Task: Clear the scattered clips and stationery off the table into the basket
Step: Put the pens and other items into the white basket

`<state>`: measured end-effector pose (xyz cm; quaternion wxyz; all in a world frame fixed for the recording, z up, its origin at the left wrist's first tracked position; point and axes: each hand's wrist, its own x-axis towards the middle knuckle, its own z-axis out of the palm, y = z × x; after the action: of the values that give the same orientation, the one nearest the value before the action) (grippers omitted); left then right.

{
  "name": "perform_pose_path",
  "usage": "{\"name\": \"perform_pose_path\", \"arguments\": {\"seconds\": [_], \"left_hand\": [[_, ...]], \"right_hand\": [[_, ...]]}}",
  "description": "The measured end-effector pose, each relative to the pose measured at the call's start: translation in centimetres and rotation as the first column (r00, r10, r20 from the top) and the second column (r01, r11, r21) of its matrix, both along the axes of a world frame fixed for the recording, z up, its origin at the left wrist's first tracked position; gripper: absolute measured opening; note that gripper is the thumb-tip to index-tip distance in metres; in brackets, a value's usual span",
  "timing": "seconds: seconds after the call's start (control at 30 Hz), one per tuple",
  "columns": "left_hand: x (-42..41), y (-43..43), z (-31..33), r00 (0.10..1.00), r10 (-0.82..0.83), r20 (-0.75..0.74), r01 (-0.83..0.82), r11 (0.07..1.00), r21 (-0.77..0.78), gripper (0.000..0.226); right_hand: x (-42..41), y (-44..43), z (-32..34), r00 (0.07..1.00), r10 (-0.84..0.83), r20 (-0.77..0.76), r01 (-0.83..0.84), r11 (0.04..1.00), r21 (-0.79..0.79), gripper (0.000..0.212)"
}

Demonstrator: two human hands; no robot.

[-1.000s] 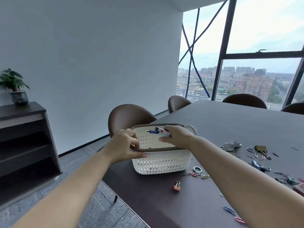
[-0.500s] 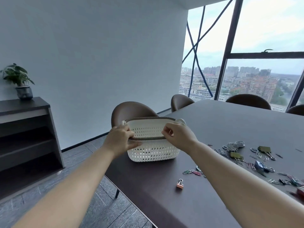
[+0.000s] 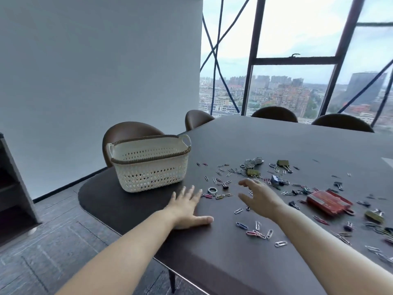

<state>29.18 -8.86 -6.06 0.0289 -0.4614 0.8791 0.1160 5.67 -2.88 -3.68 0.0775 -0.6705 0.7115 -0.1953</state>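
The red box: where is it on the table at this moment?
In the head view the red box lies right of the right hand, among scattered paper clips.

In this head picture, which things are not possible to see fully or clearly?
Inside of the white perforated plastic basket: head view, its near wall hides the floor.
Surface of the dark table under the left hand: head view, the flat palm covers it.
Print on the flat red box: head view, blurred.
Some scattered paper clips: head view, cut off by the right edge, or behind the right hand.
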Motion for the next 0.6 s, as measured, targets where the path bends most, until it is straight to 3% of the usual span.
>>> {"name": "perform_pose_path", "arguments": {"seconds": [0.17, 0.4, 0.6], "left_hand": [[-5.0, -0.3, 0.0, 0.999, 0.031, -0.025, -0.032, 0.999, -0.015, 0.090], [-14.0, 5.8, 0.6, 0.951, -0.303, -0.068, 0.307, 0.950, 0.056, 0.091], [-13.8, 9.2, 0.2, 0.880, -0.473, -0.036, 0.475, 0.878, 0.067, 0.136]], "right_hand": [[-4.3, 5.7, 0.1, 0.993, -0.114, -0.026, 0.114, 0.993, -0.007, 0.043], [-10.2, 14.4, 0.2, 0.943, -0.332, -0.001, 0.332, 0.943, -0.017, 0.040], [-11.7, 20.6, -0.5, 0.851, -0.520, -0.076, 0.522, 0.853, 0.009, 0.051]]}}
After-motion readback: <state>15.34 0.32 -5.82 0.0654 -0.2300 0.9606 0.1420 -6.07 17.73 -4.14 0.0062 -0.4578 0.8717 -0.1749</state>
